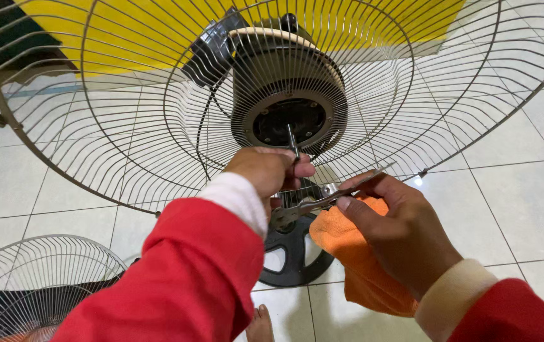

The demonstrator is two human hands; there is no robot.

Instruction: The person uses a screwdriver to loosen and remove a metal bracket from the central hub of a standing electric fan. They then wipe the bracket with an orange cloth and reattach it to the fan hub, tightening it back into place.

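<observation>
Your left hand [271,171] hides the lower end of the shaft [291,140]. Below that hand, your arms cover most of the fan base [294,253]. The rear guard [126,114] runs off the top edge; the loose guard [37,278] off the bottom-left corner.

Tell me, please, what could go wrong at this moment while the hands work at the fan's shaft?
1. The pliers in the right hand lie close to the left hand's fingers at the motor shaft; a slip might pinch them.
2. The orange cloth under the right hand could spoil the hold.
3. A bare foot lies below; a dropped tool might hit it.
</observation>
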